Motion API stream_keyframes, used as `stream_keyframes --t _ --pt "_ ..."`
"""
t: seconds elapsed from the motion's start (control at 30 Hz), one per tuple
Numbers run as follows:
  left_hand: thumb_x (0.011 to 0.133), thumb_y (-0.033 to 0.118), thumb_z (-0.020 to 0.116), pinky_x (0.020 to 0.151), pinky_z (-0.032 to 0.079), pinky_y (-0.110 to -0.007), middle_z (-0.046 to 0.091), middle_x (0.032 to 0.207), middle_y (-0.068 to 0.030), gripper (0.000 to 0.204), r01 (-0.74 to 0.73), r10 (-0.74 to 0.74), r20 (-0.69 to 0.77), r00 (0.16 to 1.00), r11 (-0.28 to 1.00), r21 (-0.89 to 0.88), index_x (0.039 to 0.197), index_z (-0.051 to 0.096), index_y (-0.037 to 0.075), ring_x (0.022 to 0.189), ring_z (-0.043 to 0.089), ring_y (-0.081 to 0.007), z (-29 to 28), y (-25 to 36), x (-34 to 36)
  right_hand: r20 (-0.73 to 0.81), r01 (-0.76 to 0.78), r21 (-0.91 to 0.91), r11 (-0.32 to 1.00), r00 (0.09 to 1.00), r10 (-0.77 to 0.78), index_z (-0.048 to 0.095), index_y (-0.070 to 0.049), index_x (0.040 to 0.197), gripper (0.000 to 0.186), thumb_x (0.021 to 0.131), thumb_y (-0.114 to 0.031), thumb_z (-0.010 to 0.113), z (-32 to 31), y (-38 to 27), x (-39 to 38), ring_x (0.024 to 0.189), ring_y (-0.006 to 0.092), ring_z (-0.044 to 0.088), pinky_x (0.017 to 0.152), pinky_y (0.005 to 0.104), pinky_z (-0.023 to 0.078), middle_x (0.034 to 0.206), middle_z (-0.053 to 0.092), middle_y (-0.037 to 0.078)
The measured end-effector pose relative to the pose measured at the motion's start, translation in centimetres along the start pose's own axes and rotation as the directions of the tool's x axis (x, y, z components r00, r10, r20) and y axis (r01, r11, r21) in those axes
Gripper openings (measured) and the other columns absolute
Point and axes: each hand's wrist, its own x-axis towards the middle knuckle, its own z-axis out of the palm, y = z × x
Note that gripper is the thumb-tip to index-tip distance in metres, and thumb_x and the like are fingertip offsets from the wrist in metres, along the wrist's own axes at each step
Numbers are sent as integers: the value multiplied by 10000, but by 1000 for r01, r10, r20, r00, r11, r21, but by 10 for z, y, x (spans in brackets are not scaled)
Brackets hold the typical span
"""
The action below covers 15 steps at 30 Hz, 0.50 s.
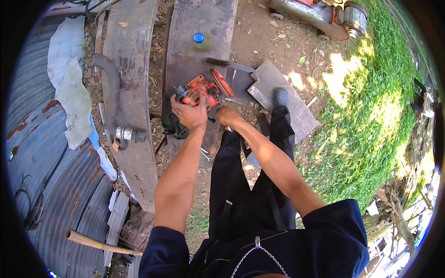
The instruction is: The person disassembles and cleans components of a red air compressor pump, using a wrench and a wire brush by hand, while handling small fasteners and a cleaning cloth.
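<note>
An orange-red metal machine part [197, 87] with a round orange disc [222, 83] on its right side rests on the dark wooden bench. My left hand [190, 111] grips its near side, thumb and fingers bent around the casing. Just right of it, my right hand [226, 116] is closed near the part's lower right edge. What its fingers hold, if anything, is hidden, though a small silvery bit shows below them. A dark cloth [174, 126] lies bunched at the left of the part. Below my hands lie silver wrenches [205, 154].
Beyond the part are a wire brush [215, 61] and a blue-capped jar [199, 39]. A second plank [132, 88] to the left carries a grey bent hose [111, 76]. Metal plates [282, 99] lie on the right by my foot. A larger machine [324, 21] stands at the far right.
</note>
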Motion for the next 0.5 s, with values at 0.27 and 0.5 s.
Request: stream_keyframes --t 0.27,0.5 --pt "678 416 800 971 388 -491 477 1249 -244 923 80 -80 3 997 997 10 1338 318 -12 1191 443 -409 -8 -12 -5 -6 -97 359 928 994 106 647 79 937 450 990 -294 402 -13 -10 -44 873 437 658 709 476 541 924 642 330" --pt "681 425 801 947 408 -492 473 1228 -235 915 91 -91 21 996 996 7 1327 331 -22 1181 444 -393 -7 -8 0 -196 -165 478 863 937 288 569 54 1073 499 1013 -403 376 29 4 -34 896 480 630 769 551 503 899 645 322"
